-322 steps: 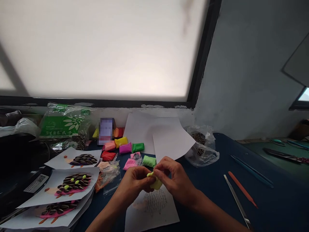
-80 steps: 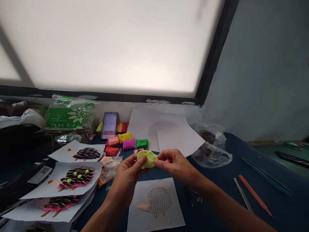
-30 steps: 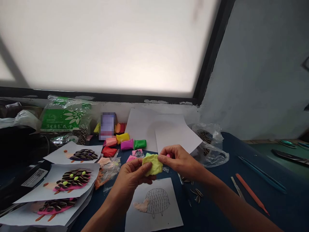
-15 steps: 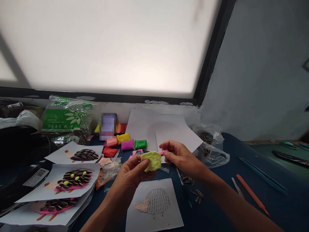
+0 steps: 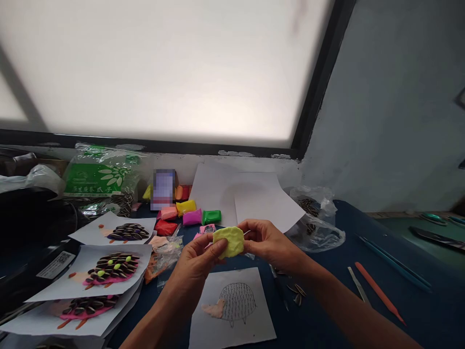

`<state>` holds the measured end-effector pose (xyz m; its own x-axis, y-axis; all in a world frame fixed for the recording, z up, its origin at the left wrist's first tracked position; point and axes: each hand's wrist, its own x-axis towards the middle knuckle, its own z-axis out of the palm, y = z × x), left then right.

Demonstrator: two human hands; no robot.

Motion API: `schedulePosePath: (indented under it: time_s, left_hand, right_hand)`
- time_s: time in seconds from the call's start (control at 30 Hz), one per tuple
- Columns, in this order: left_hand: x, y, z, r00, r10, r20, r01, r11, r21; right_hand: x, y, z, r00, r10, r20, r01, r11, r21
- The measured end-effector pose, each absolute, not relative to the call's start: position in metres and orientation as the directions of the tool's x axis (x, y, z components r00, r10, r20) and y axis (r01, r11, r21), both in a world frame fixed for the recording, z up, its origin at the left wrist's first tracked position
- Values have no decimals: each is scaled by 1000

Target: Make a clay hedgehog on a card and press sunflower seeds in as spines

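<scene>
My left hand (image 5: 205, 254) pinches a flattened yellow-green piece of modelling clay (image 5: 228, 242), thumb across its front. At the clay's right edge, my right hand (image 5: 261, 240) has its thumb and fingers closed on the rim. The pink bit of clay it held earlier is hidden now. Below both hands lies a white sheet with a hedgehog drawing (image 5: 238, 303); its face is covered in peach clay (image 5: 214, 309), while its body shows only pencil marks. Loose sunflower seeds (image 5: 298, 293) and a dark pen (image 5: 279, 288) lie right of the sheet.
Finished hedgehog pictures (image 5: 112, 271) are stacked at left. Behind them stands a green seed bag (image 5: 94, 179). Several coloured clay packs (image 5: 192, 217) and a phone-like screen (image 5: 162, 189) sit at the back. An orange tool (image 5: 379, 292) and blue tweezers (image 5: 394, 261) lie at right.
My right hand has moved left and its fingers now meet the yellow-green clay's edge. The pink bit has gone out of sight. My left hand has barely moved.
</scene>
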<state>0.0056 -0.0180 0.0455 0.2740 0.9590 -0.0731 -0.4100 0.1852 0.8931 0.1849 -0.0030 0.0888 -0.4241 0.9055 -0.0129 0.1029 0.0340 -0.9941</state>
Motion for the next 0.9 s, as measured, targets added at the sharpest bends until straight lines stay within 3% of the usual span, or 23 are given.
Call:
schedulePosePath:
  time_s: [0.47,0.7,0.9]
  left_hand:
    - [6,-19,51,278,955,-102,-496,234,836]
    - [16,-29,47,372,923,-95,-469,275,839]
    - [15,-26,49,377,921,-97,-493,288,821]
  right_hand:
    - [180,-4,82,-427,902,-62,123,-10,-992]
    - [182,-5,80,-355,931,-89,278,15,-960]
    - [181,0,75,-362,932,-14,169,51,-984]
